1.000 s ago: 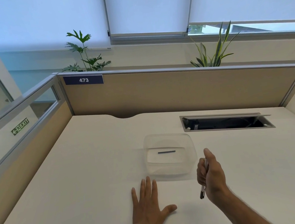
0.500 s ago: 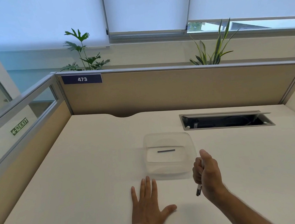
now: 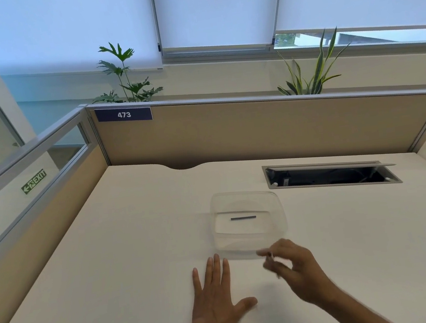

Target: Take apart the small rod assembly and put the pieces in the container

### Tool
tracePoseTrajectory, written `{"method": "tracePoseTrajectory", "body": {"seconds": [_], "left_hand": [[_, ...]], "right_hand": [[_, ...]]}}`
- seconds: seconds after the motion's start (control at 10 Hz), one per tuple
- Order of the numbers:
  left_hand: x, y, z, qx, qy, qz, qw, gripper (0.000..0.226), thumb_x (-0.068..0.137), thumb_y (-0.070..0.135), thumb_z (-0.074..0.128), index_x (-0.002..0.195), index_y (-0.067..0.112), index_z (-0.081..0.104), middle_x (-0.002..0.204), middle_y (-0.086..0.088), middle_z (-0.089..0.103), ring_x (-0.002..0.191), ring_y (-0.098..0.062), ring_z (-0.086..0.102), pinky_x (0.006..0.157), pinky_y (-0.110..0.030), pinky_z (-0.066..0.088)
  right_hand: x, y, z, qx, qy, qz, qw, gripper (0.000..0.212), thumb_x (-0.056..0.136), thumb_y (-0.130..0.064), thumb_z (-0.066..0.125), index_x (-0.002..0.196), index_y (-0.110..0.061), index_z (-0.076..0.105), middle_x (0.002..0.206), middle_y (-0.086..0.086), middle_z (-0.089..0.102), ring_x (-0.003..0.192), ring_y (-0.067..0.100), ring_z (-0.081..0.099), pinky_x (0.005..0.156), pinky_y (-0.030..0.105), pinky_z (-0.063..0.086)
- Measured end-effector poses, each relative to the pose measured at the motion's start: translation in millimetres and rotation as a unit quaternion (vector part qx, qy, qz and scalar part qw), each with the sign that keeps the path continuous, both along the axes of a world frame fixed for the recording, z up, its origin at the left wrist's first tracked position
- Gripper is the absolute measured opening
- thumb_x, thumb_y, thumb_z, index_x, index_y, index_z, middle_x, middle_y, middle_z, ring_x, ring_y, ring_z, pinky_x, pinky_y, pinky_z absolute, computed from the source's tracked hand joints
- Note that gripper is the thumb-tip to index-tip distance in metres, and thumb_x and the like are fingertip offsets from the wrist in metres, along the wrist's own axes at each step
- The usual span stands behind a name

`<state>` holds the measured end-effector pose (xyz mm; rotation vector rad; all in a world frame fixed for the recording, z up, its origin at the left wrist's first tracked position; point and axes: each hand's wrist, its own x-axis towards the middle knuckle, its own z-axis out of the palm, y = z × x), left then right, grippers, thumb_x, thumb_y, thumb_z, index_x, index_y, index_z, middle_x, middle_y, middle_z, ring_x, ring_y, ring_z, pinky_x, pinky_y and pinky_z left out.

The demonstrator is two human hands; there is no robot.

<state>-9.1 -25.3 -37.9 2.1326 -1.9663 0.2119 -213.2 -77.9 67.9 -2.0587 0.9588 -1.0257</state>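
Rod piece (image 3: 243, 218), thin and dark, lying flat across the floor of the clear plastic container (image 3: 281, 222), which sits open on the cream desk (image 3: 112, 267). Right hand (image 3: 298, 271) raised just in front of the container's near right corner, motion-blurred; thumb and fingers curled toward each other around a small slender piece (image 3: 271, 255), of which only a pale blurred sliver shows, so the pinch is narrow but the exact hold cannot be made out. Left hand (image 3: 217, 295) pressed palm-down on the desk just before the container's near wall, fingers spread flat and holding nothing, thumb extended to the right. Behind the container, to the right, a rectangular cable hatch (image 3: 329, 175) stands open in the desk surface. Tan partition panel (image 3: 257, 134) along the far edge bears a blue label reading 473 (image 3: 123, 115); two potted plants, one on the left (image 3: 123, 75) and one on the right (image 3: 310, 68), rise behind it below roller blinds (image 3: 214, 8). A green EXIT sign (image 3: 34, 181) shows through the left glass panel.
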Motion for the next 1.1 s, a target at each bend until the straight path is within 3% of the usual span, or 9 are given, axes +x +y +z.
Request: {"method": "tracePoseTrajectory", "body": {"seconds": [0.1, 0.2, 0.3, 0.4, 0.7, 0.8, 0.9, 1.1], "left_hand": [[0.6, 0.1, 1.2, -0.003, -0.004, 0.001, 1.0, 0.105, 0.067, 0.093, 0.036, 0.123, 0.011, 0.068, 0.133, -0.011, 0.062, 0.146, -0.02, -0.005, 0.103, -0.056, 0.017], [0.7, 0.6, 1.0, -0.01, 0.0, -0.001, 1.0, 0.105, 0.068, 0.092, 0.034, 0.124, 0.009, 0.067, 0.134, -0.013, 0.061, 0.147, -0.018, -0.023, 0.106, -0.054, 0.007], [0.6, 0.7, 0.3, -0.011, 0.002, -0.003, 1.0, 0.105, 0.069, 0.091, 0.033, 0.124, 0.008, 0.066, 0.135, -0.013, 0.06, 0.146, -0.018, -0.025, 0.106, -0.055, 0.006], [0.0, 1.5, 0.4, -0.006, 0.003, -0.002, 1.0, 0.104, 0.07, 0.091, 0.033, 0.126, 0.008, 0.065, 0.136, -0.014, 0.06, 0.146, -0.017, -0.027, 0.106, -0.055, 0.007], [-1.2, 2.1, 3.6, 0.02, 0.026, -0.004, 0.999, 0.103, 0.071, 0.089, 0.034, 0.127, 0.008, 0.064, 0.137, -0.013, 0.059, 0.147, -0.015, -0.023, 0.107, -0.054, 0.005], [-1.2, 2.7, 7.4, 0.058, 0.028, -0.01, 0.998, 0.102, 0.071, 0.089, 0.033, 0.126, 0.008, 0.065, 0.135, -0.013, 0.06, 0.143, -0.019, 0.01, 0.106, -0.055, 0.007], [-1.3, 2.9, 8.0, 0.071, 0.015, -0.011, 0.997, 0.102, 0.071, 0.089, 0.033, 0.125, 0.009, 0.066, 0.135, -0.013, 0.061, 0.135, -0.022, 0.025, 0.106, -0.055, 0.008], [-0.9, 3.0, -1.3, 0.001, -0.009, -0.026, 1.0, 0.103, 0.071, 0.089, 0.035, 0.125, 0.008, 0.065, 0.135, -0.013, 0.061, 0.148, -0.018, -0.011, 0.107, -0.053, 0.007]], "right_hand": [[-8.5, 5.9, -12.9, -0.118, 0.097, 0.058, 0.987, 0.027, 0.08, -0.004, 0.077, 0.101, -0.021, 0.076, 0.097, -0.013, 0.073, 0.09, 0.012, 0.066, 0.076, 0.024, 0.055], [-22.4, 12.0, -35.8, -0.266, 0.258, 0.116, 0.921, 0.032, 0.086, -0.003, 0.061, 0.111, -0.022, 0.071, 0.108, -0.005, 0.073, 0.095, 0.017, 0.067, 0.068, 0.022, 0.058], [-29.0, 15.1, -50.2, -0.32, 0.321, 0.118, 0.883, 0.038, 0.092, -0.007, 0.042, 0.108, -0.023, 0.072, 0.107, -0.003, 0.074, 0.094, 0.017, 0.069, 0.061, 0.021, 0.057], [-33.5, 20.5, -70.8, -0.359, 0.353, 0.118, 0.856, 0.048, 0.099, -0.012, 0.026, 0.103, -0.02, 0.074, 0.103, -0.002, 0.074, 0.092, 0.019, 0.07, 0.065, 0.021, 0.055], [-35.0, 31.5, -88.5, -0.383, 0.368, 0.107, 0.841, 0.052, 0.103, -0.014, 0.022, 0.106, -0.017, 0.075, 0.109, -0.003, 0.074, 0.099, 0.02, 0.071, 0.086, 0.026, 0.057], [-34.3, 33.0, -88.2, -0.381, 0.367, 0.101, 0.843, 0.049, 0.102, -0.014, 0.026, 0.106, -0.017, 0.075, 0.11, -0.002, 0.074, 0.099, 0.02, 0.071, 0.086, 0.027, 0.057], [-33.0, 31.8, -87.0, -0.37, 0.382, 0.097, 0.842, 0.049, 0.103, -0.015, 0.026, 0.106, -0.016, 0.075, 0.109, -0.002, 0.074, 0.098, 0.02, 0.071, 0.086, 0.027, 0.057], [-34.0, 29.1, -74.2, -0.382, 0.396, 0.089, 0.83, 0.053, 0.1, -0.011, 0.021, 0.112, -0.014, 0.071, 0.116, 0.001, 0.072, 0.107, 0.024, 0.068, 0.087, 0.031, 0.057]]}}
